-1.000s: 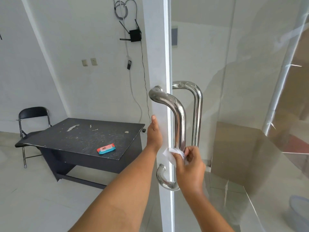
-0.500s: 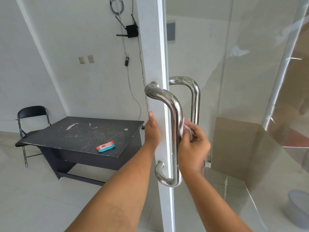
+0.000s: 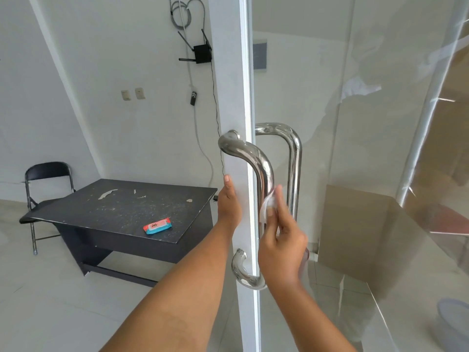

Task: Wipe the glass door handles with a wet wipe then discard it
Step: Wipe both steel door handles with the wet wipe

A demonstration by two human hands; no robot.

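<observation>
A glass door (image 3: 355, 153) stands edge-on in front of me, with a steel handle on each face. The near handle (image 3: 256, 158) curves from the door's white edge (image 3: 236, 97). The far handle (image 3: 294, 158) shows through the glass. My right hand (image 3: 281, 240) presses a white wet wipe (image 3: 267, 205) against the near handle's upright bar, about midway down. My left hand (image 3: 228, 199) lies flat on the door's edge and steadies it, holding nothing.
A black table (image 3: 121, 207) stands at the left with a pack of wet wipes (image 3: 157, 226) on it. A black folding chair (image 3: 45, 189) is behind it. A pale bin (image 3: 454, 323) shows through the glass at lower right. A router (image 3: 201, 54) hangs on the wall.
My right hand has slid the wipe up the near handle's bar from its lower part to about mid-height. My left hand has stayed on the door's edge.
</observation>
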